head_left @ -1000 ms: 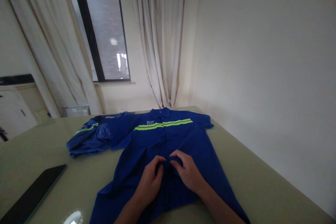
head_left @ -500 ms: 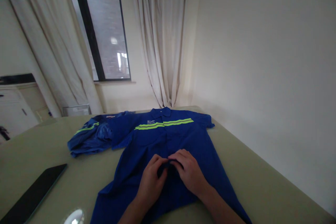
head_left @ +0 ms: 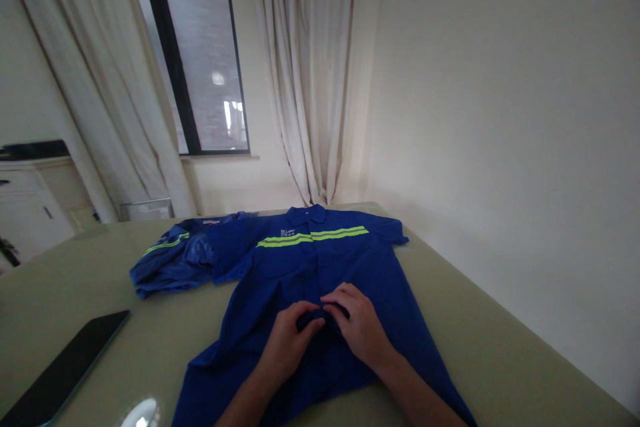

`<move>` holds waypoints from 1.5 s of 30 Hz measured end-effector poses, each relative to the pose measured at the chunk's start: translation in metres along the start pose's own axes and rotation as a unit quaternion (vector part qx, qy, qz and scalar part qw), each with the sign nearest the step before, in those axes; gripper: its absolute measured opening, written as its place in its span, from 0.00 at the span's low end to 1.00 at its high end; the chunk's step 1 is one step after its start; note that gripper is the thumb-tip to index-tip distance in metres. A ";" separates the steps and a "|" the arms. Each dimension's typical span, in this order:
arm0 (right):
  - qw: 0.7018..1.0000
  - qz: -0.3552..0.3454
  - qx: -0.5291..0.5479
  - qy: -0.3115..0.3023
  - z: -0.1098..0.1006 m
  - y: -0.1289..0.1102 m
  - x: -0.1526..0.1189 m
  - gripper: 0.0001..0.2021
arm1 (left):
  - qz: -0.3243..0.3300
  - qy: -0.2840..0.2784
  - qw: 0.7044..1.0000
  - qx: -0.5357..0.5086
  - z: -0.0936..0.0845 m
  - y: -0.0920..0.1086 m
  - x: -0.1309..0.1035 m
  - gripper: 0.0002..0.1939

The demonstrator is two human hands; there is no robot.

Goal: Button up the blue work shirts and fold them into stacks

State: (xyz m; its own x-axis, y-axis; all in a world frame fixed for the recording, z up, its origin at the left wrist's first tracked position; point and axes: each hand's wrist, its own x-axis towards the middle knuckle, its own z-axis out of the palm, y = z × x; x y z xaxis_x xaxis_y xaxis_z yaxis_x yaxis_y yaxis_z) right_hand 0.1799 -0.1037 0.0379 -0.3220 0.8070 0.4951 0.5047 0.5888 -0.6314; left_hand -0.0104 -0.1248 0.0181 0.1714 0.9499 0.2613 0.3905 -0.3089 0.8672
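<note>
A blue short-sleeved work shirt (head_left: pixel 370 267) lies spread on the table, collar at the far end, with yellow-green stripes across its chest and white lettering above them. At the middle of its front placket, my left hand (head_left: pixel 290 337) pinches the cloth between thumb and fingers. My right hand (head_left: pixel 360 323) grips the same spot from the other side, its fingertips almost meeting those of the left. Any button between the fingers is hidden. The shirt's lower part passes beneath both forearms.
Left of the shirt, a crumpled blue garment (head_left: pixel 173 260) with similar stripes touches its sleeve. A flat black device (head_left: pixel 65 367) lies on the greenish table (head_left: pixel 500 347) at left. A wall (head_left: pixel 510 147) runs along the right edge; curtains (head_left: pixel 310 80) hang behind.
My left hand has tilted, its thumb moving up and right along the placket. My right hand stays almost in place, and the shirt lies as before.
</note>
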 end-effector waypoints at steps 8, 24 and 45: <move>0.999 0.010 -0.040 0.008 0.001 -0.002 0.001 0.07 | 0.019 0.007 1.000 -0.017 -0.002 0.001 0.002 0.11; 0.998 0.052 0.023 0.025 -0.003 -0.009 0.004 0.05 | -0.028 -0.018 0.998 -0.048 -0.007 -0.010 0.006 0.12; 0.999 0.053 0.003 0.004 -0.015 -0.011 0.006 0.03 | -0.039 -0.029 0.993 -0.109 -0.013 -0.007 0.007 0.12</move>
State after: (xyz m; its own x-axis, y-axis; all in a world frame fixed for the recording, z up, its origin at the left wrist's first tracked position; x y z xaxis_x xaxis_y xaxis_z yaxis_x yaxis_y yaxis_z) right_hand 0.1843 -0.1058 0.0568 -0.2618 0.8641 0.4300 0.5305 0.5010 -0.6838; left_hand -0.0235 -0.1155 0.0192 0.2029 0.9644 0.1696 0.2004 -0.2105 0.9568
